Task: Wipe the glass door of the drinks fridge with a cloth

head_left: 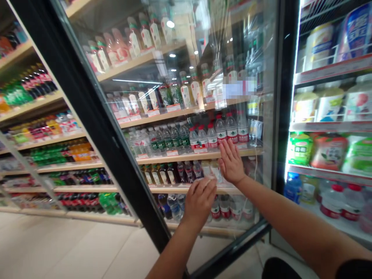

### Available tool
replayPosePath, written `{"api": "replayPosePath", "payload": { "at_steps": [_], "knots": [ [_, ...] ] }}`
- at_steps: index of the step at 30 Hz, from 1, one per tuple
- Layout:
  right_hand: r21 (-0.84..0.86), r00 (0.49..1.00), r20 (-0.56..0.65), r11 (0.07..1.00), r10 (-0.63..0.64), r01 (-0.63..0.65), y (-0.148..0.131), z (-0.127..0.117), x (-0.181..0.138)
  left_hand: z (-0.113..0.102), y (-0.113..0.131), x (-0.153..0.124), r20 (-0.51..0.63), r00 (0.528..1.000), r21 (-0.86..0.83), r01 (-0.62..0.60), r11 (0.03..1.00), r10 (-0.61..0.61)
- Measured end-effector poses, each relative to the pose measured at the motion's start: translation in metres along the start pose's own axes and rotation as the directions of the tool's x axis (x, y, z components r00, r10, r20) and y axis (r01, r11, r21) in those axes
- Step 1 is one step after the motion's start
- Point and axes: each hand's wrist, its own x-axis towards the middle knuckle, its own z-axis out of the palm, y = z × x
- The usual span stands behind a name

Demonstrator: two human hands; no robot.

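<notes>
A glass cooler door (203,54) with a black frame stands swung open in front of me. My right hand (231,162) lies against the glass, its fingers stretched upward and held fairly flat. Lower and to its left, my left hand (200,199) is at the same pane with bent fingers close together. A pale, blurred patch shows by those fingertips; whether it is a thin cloth, a tissue or a reflection I cannot make out. Through the pane, shelves of drinks appear, including water bottles with red caps (221,130) behind my right hand.
On the right, the lit cooler (331,126) holds bottles and jugs on wire-fronted shelves. Long shelves of soft drinks (52,155) run along the left. The door's lower frame (232,252) hangs over the pale tiled floor (72,248). A dark-clad knee shows at the bottom right.
</notes>
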Motion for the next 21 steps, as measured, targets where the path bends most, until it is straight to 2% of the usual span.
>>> {"api": "replayPosePath", "payload": {
  "at_steps": [4,6,9,11,14,18,21],
  "knots": [
    [0.051,1.000,0.010,0.999,0.014,-0.015,-0.001,-0.003,0.000,-0.007,-0.011,0.007,-0.036,0.986,0.008,0.164,0.986,-0.164],
    [0.066,0.999,0.011,0.997,0.037,-0.038,-0.003,-0.004,0.000,-0.004,-0.002,0.002,-0.035,0.980,-0.016,0.193,0.981,-0.193],
    [0.052,0.998,-0.006,0.997,0.060,-0.059,-0.007,-0.002,0.000,0.010,0.027,-0.019,-0.012,0.991,-0.077,0.131,0.988,-0.132],
    [0.032,0.998,-0.014,0.998,0.054,-0.053,-0.008,0.000,-0.001,0.017,0.038,-0.027,-0.006,0.998,-0.110,0.064,0.992,-0.065],
    [0.010,0.999,-0.026,0.999,0.041,-0.041,-0.008,0.002,-0.001,0.012,0.022,-0.018,-0.007,0.997,-0.114,0.074,0.991,-0.075],
    [0.004,0.999,-0.038,0.999,0.032,-0.032,-0.007,0.003,-0.001,-0.010,-0.018,0.007,-0.131,0.962,-0.016,0.239,0.971,-0.240],
    [0.002,0.999,-0.041,0.999,0.034,-0.034,-0.008,0.003,-0.002,-0.012,-0.015,0.003,-0.161,0.949,0.012,0.276,0.961,-0.271]
  ]
}}
